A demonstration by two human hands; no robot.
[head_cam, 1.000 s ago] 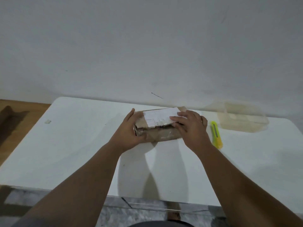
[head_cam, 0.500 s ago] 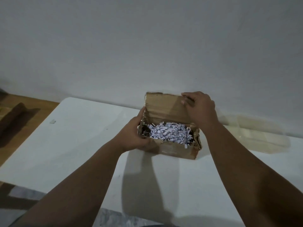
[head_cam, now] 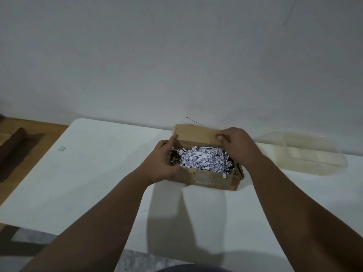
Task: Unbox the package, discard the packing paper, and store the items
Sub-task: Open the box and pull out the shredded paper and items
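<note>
A brown cardboard box (head_cam: 210,178) stands open on the white table (head_cam: 98,173), its lid flap (head_cam: 196,134) raised at the back. White shredded packing paper (head_cam: 202,159) fills it to the top and hides whatever lies below. My left hand (head_cam: 162,162) grips the box's left end, fingers curled around the wall. My right hand (head_cam: 237,146) holds the right part of the raised flap, thumb on its inner face.
A clear plastic container (head_cam: 306,154) sits on the table at the right, near the wall. A wooden floor and a dark object (head_cam: 13,144) lie to the left of the table. The table's near edge runs close below my forearms.
The box was shut a second ago; the lid has been lifted back, exposing the shredded paper. My right hand stays on the flap, and the yellow cutter is no longer in sight.
</note>
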